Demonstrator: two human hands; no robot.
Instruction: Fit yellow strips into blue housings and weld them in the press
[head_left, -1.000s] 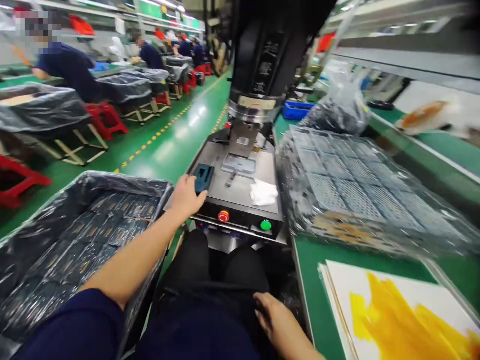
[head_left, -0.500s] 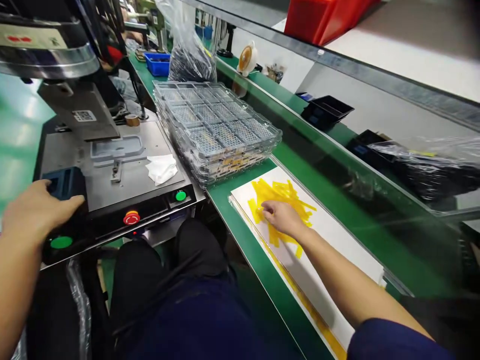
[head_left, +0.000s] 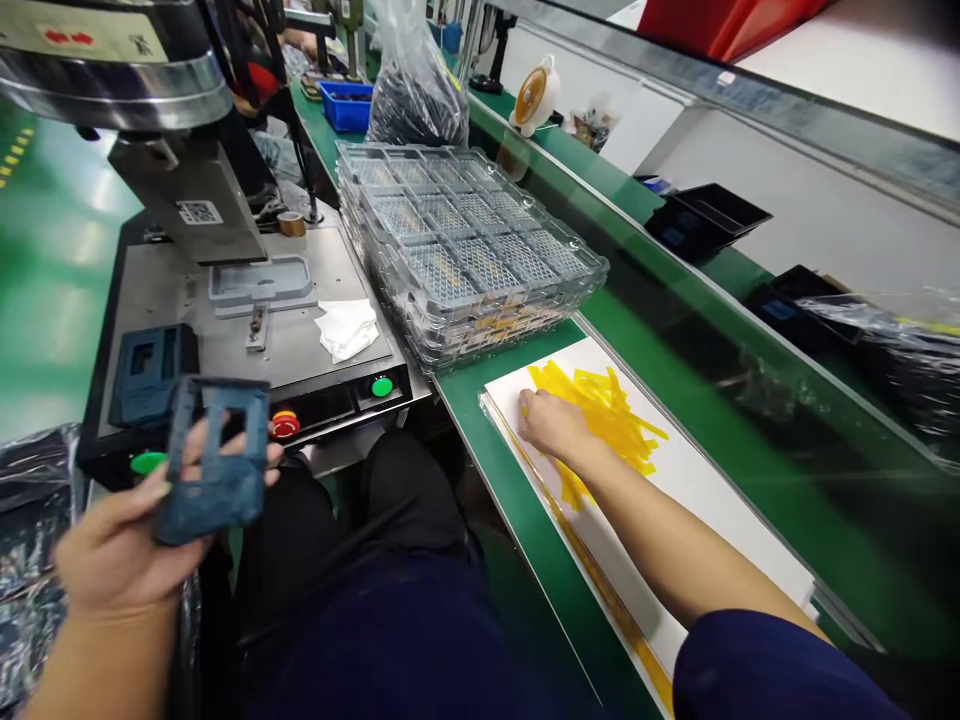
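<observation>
A dark blue plastic frame point(head_left: 223, 490) with rectangular window openings is in my left hand point(head_left: 124, 545), tilted up in front of the press, with fingers behind it and the thumb along its side. Another dark blue plastic part point(head_left: 150, 372) lies on the left of the machine's base. My right hand point(head_left: 553, 425) rests on the white sheet point(head_left: 712, 530), its fingers closed at the left edge of a pile of yellow strips point(head_left: 619, 415). Whatever its fingertips pinch is hidden from view.
The press head point(head_left: 199, 205) hangs above a grey fixture point(head_left: 262, 283). A crumpled white cloth point(head_left: 346, 330), a red stop button point(head_left: 285, 424) and a green button point(head_left: 382, 386) are nearby. Stacked clear trays point(head_left: 450, 215) stand behind the sheet.
My left hand has lifted the dark blue frame off the machine's base and brought it toward me. My right hand has shifted slightly to the strip pile's left edge, and the view has turned.
</observation>
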